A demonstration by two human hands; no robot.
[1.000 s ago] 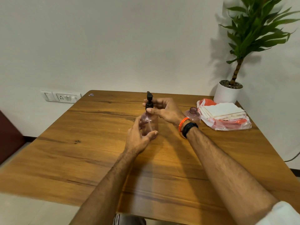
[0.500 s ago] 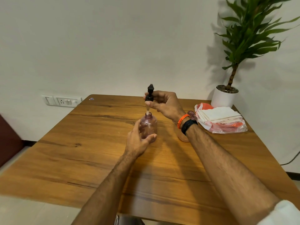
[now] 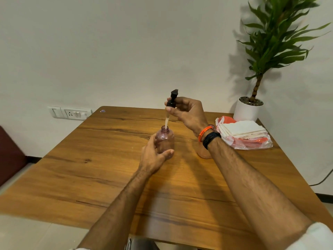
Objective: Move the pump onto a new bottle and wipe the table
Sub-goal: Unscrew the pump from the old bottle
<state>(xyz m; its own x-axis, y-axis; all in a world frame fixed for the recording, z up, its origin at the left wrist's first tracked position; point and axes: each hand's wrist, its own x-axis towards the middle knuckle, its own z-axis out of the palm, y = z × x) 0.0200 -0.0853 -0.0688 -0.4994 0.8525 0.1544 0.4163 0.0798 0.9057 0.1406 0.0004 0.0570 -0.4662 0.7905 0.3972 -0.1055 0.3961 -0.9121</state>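
- Bare table was seen toward the near edge.
- The bottle was gripped by the left hand.
- The pump was pinched above it by the right hand.

One head-worn view — looking forward and down across the table, close above it.

Bare forearms, banded right wrist

The person is wearing an orange thread bracelet and a black band side by side on the right wrist; a white sleeve is showing at the right elbow, both forearms bare and hairy.
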